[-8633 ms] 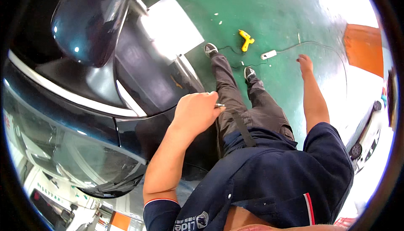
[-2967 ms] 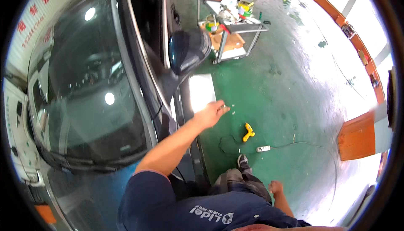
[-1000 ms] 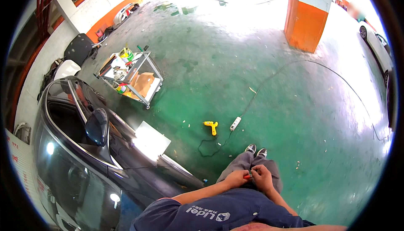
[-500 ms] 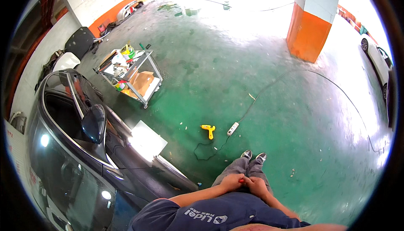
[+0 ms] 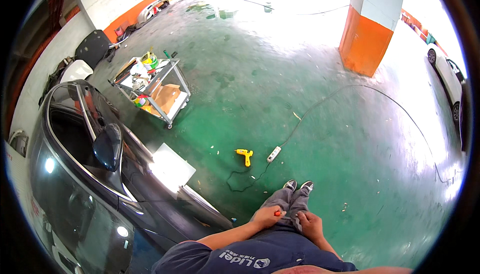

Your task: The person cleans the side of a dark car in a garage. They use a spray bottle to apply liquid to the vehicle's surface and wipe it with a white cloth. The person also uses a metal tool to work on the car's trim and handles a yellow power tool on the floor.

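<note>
My left hand (image 5: 266, 217) is closed in front of my waist around a small orange-red object (image 5: 278, 213). One end shows past the fingers, but its kind is too small to tell. Slightly to the right, my right hand (image 5: 311, 225) is closed with its fingers pinched together; whatever lies between them is too small to make out. A gap separates the two hands. On the green floor beyond my feet lies a yellow glue gun (image 5: 245, 156), its dark cord looping beside a white power strip (image 5: 274, 154).
To my left stands a dark car (image 5: 165, 219), with a white board (image 5: 172, 166) against its side. A grey trolley (image 5: 161, 105) carries cans and tools further off. An orange-and-white pillar (image 5: 366, 39) rises at the far right, near a white car (image 5: 445, 76). A long cable (image 5: 325, 98) crosses the floor.
My hands, together in front of me before, have parted. The left one moved a little left with the orange-red object, and the right one a little right.
</note>
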The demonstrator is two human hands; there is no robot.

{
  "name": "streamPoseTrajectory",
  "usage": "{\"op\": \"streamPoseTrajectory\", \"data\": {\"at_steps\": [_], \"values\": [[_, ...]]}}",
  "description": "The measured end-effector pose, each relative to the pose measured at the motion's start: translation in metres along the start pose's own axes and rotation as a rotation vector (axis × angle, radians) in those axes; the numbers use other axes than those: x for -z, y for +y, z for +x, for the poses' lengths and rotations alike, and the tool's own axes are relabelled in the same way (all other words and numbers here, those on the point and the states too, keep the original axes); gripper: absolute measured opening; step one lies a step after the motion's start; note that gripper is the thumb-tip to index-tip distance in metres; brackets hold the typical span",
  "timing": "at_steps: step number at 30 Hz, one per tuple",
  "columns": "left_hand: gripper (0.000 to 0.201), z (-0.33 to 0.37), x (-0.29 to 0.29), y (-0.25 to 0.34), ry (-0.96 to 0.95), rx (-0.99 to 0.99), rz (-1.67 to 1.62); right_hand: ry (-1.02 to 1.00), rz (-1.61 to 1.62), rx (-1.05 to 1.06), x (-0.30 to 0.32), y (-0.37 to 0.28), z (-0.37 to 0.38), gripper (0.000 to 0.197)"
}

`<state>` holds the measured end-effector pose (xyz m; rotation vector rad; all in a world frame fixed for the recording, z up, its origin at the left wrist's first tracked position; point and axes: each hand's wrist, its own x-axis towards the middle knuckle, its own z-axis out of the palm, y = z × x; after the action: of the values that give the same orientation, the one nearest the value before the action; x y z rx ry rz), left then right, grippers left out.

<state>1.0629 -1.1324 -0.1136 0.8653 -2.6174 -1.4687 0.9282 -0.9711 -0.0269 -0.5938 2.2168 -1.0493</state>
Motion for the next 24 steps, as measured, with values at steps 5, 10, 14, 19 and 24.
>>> {"op": "streamPoseTrajectory", "data": {"at_steps": [5, 10, 14, 19, 24], "values": [[0.032, 0.01, -0.005, 0.014, -0.194, -0.124, -0.071, -0.103, 0.028, -0.001, -0.003, -0.002, 0.006, 0.044], [0.02, 0.013, -0.014, 0.011, -0.227, -0.276, -0.167, -0.183, -0.095, 0.059, -0.006, 0.007, 0.011, 0.045], [0.015, 0.01, -0.024, 0.001, -0.231, -0.307, -0.306, -0.234, -0.156, 0.06, -0.009, 0.0, 0.013, 0.049], [0.014, 0.012, -0.028, -0.005, -0.262, -0.339, -0.206, -0.236, -0.225, 0.074, -0.009, -0.006, 0.012, 0.047], [0.016, 0.024, -0.017, 0.013, -0.321, -0.254, -0.187, -0.208, -0.214, 0.158, -0.005, -0.008, 0.019, 0.045]]}}
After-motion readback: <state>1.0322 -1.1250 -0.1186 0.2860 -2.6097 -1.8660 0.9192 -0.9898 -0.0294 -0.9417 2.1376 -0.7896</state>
